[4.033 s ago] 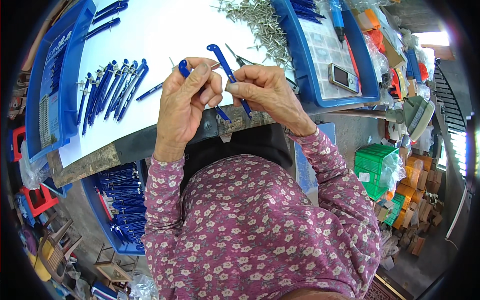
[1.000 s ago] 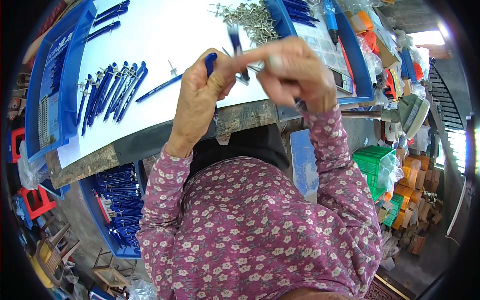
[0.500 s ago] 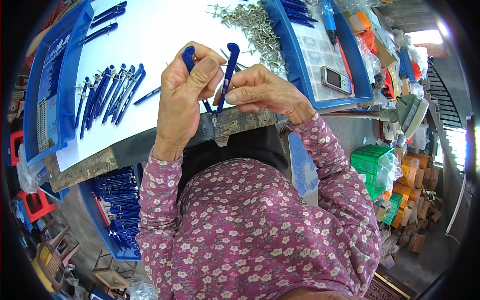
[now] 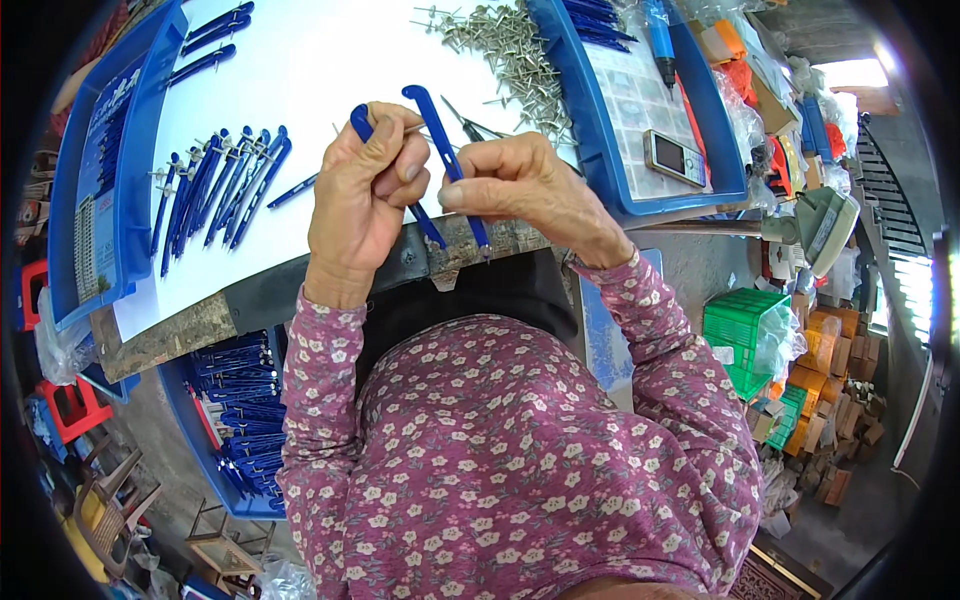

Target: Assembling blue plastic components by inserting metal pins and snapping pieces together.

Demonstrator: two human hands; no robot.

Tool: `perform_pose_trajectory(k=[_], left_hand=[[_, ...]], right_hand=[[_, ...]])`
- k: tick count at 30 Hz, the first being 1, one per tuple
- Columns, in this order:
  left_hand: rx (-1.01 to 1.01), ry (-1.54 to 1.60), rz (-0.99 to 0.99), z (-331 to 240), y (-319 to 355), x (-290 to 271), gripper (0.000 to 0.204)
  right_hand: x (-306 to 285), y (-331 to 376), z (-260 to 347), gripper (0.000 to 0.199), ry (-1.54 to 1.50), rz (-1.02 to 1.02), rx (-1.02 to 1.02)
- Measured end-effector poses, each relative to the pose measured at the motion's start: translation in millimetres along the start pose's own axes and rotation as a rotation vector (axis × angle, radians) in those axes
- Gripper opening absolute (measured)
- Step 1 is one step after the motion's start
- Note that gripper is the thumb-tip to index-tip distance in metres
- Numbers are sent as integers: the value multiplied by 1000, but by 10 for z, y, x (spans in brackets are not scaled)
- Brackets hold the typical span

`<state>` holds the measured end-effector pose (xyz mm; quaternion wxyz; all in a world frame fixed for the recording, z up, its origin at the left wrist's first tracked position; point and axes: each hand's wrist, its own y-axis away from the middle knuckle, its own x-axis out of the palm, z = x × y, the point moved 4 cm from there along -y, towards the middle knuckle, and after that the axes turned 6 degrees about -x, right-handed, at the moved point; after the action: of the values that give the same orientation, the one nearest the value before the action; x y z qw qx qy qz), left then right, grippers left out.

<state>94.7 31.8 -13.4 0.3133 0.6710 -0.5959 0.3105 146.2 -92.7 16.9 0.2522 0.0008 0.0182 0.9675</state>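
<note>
Over the table's near edge, my left hand (image 4: 365, 190) pinches a narrow dark-blue plastic strip with a hooked, rounded top (image 4: 361, 120). Its lower end comes out below my fingers. My right hand (image 4: 530, 185) grips a second blue slotted strip (image 4: 428, 112) between thumb and fingers, tilted with its top toward the left. A thin metal pin (image 4: 413, 129) shows between the two strips; my left fingers partly hide it. Behind my right hand lies a slim dark pointed tool (image 4: 466, 124), partly covered.
Several blue strips with pins (image 4: 225, 190) lie in a row at left, beside a blue tray (image 4: 130, 230). A heap of metal pins (image 4: 515, 60) sits by the right blue tray (image 4: 598, 150), which holds a mobile phone (image 4: 674, 158). Below the table stands a bin of strips (image 4: 240, 420).
The right-hand strip has moved left and tipped, its top now leaning left and its lower end swung right. My left hand has shifted slightly down and left with its strip.
</note>
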Motion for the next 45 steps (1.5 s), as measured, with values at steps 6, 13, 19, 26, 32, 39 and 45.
perform_pose_trajectory(k=[6,13,19,26,32,39,45], left_hand=[[-178,364,87,197,-3,-151,16],[-196,531,177,295,9,-105,15],[-185,498,202,306,17,-119,15],[-156,341,109,250,87,-102,18],[-106,17,-51,224,137,-81,25],[-109,-47,73,216,166,11,57],[-120,-51,55,214,192,44,57]], right_hand=[[88,81,89,19,420,-124,-107],[72,152,162,15,742,-109,-397],[92,168,142,14,744,-120,-416],[73,147,63,17,684,-86,-189],[-11,70,-189,19,314,-180,-67],[-67,100,-584,25,-345,-205,40],[-42,112,-602,29,-436,-210,41]])
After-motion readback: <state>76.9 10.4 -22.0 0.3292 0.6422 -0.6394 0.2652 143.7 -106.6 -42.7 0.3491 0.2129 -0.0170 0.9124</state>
